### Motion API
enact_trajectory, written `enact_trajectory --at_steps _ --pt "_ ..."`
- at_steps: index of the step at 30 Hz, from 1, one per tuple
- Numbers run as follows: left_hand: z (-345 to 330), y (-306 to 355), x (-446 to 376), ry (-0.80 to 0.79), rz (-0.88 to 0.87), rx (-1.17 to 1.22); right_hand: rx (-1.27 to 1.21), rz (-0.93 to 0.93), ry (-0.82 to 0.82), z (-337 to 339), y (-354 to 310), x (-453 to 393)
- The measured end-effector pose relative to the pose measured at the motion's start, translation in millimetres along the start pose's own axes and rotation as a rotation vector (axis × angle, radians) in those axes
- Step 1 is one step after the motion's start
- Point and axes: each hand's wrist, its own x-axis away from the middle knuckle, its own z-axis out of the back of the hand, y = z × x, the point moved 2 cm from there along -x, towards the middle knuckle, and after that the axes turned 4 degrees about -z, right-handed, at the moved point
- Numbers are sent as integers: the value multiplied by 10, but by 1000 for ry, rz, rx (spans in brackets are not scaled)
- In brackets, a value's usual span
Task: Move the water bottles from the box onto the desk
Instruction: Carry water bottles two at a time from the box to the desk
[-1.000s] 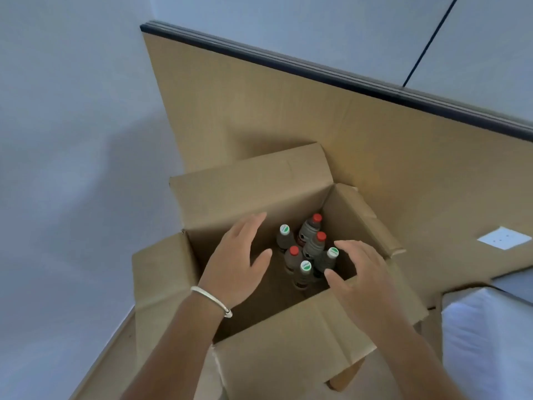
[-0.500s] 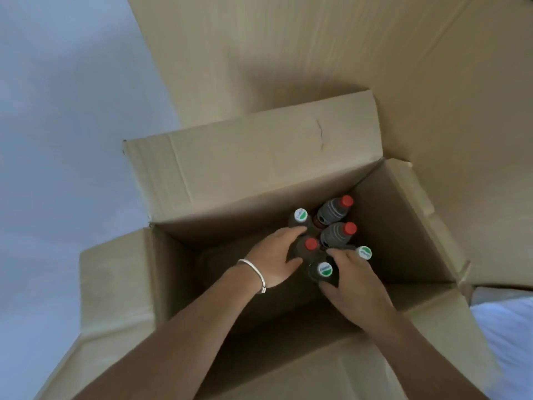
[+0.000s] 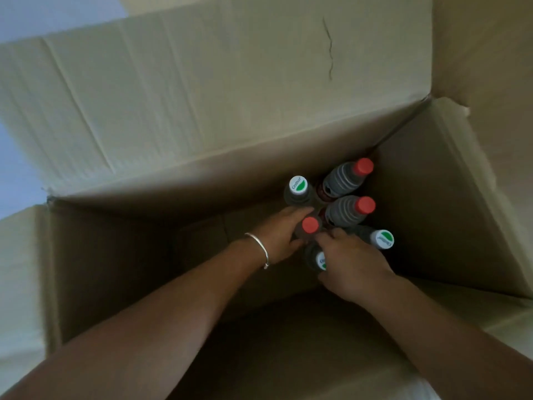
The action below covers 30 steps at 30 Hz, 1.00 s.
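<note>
Down inside the box [image 3: 427,203] I saw six bottles [image 3: 349,209] standing close together in the far right corner. My left hand [image 3: 279,232] wrapped its fingers round the red-capped bottle [image 3: 310,226] nearest the middle of the box. My right hand [image 3: 352,264] curled over the white-capped bottle [image 3: 315,259] nearest me. A silver bracelet [image 3: 259,249] sat on my left wrist.

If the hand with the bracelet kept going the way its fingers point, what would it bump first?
Probably the clear bottle with the white-and-green cap, just beyond the left hand. Depth is hard to judge from above.
</note>
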Motion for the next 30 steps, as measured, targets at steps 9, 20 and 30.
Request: enact_trajectory --at_steps 9,20,30 --pt "-192 -123 -69 116 -88 -16 107 88 -23 -156 94 -138" --pt "-201 -118 -50 121 -54 39 128 134 4 -210 52 -204" --pt "-7 -165 157 117 36 115 -114 58 26 45 67 -7"
